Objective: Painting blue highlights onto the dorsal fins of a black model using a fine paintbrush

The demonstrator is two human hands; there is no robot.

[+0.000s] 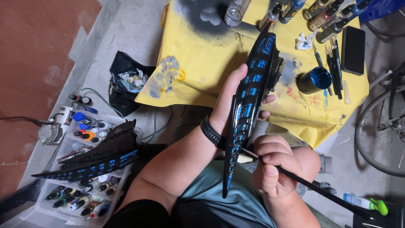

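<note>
Head view, looking down over the lap. Left hand wrapped around a long black winged model piece with rows of blue panels, thumb along its left edge, fingertips showing past its right edge — clamped firmly, piece held upright from 12 to 6 o'clock, tip toward the yellow cloth. Black wristband on that wrist. Right hand at 5 o'clock of the piece, fingers pinched shut on a thin black paintbrush, bristle end touching the lower right edge of the piece, handle trailing off toward 4 o'clock.

At 2 o'clock of the left hand, a small cup of blue paint on the cloth, spare brushes just beside it, a dark phone further right. Row of paint bottles along the top edge. At 8 o'clock, on the floor, a second matching black wing lying across a clear tray of small bottles. Bicycle wheel at 3 o'clock.

Seemingly mid-stroke on the blue panels near the lower end. Next stroke likely calls for a steady tip and a light touch — kept inside the panel edges, off the black
</note>
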